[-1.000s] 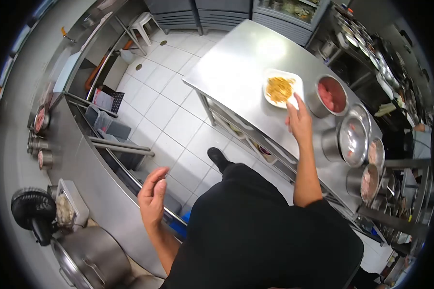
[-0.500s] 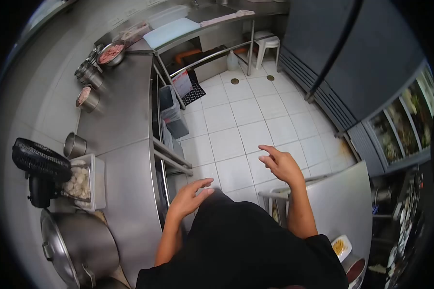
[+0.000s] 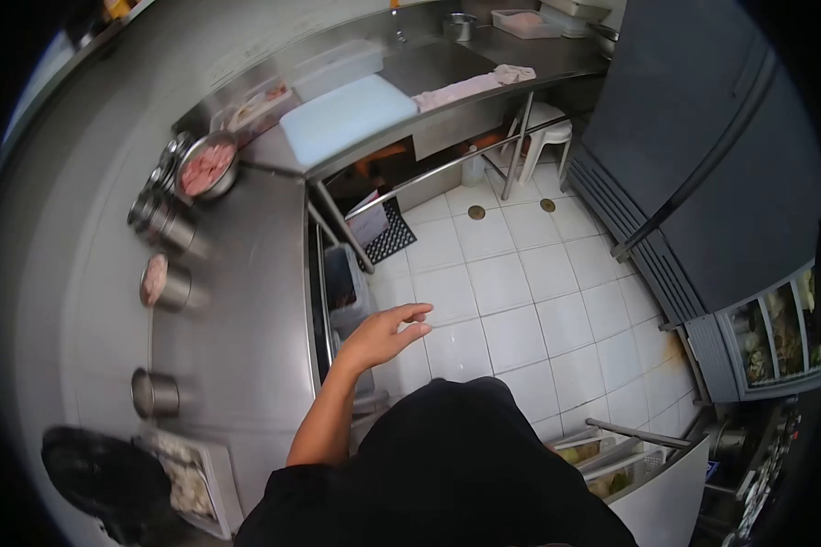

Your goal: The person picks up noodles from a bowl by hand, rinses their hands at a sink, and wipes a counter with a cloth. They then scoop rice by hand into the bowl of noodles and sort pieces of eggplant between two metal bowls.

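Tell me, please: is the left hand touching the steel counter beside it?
Apart. In the head view the left hand hangs open in the air over the white floor tiles, past the edge of the steel counter, with nothing held in it.

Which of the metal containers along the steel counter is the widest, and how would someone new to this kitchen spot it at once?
Follow the long steel counter on the left up to its far corner, just before the pale blue cutting board. There sits a wide round metal bowl filled with pink raw meat. It is much broader than the narrow steel canisters lined up beside it, and its contents show plainly.
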### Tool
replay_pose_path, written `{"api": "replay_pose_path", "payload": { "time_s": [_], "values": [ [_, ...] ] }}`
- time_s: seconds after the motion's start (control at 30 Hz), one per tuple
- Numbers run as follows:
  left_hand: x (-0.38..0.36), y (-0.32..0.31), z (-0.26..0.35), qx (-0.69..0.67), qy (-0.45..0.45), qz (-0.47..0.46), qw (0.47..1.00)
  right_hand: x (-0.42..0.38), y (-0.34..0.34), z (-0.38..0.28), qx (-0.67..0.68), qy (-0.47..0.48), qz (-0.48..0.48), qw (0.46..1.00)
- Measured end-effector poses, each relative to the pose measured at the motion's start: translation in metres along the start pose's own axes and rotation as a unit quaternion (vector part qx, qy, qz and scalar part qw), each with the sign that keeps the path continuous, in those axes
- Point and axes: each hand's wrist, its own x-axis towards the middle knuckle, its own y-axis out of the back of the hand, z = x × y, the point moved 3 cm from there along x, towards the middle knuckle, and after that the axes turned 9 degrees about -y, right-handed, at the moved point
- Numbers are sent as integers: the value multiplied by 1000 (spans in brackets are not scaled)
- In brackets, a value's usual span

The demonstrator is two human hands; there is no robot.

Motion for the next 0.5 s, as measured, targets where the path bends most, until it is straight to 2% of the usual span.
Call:
{"api": "replay_pose_path", "payload": {
  "time_s": [0.13, 0.27, 0.37, 0.5],
  "values": [
    [116, 4, 7, -193, -72, -97, 974, 4, -2, -45, 52, 2, -12, 999],
    [236, -11, 9, -198, -135, -122, 963, 37, 25, -107, 38, 37, -16, 998],
    [309, -4, 19, -183, -135, -126, 966, 60, 73, -162, 29, 58, -16, 998],
    [401, 50, 14, -179, -156, -40, 971, 78, 163, -250, 119, 78, -3, 990]
  ]
}}
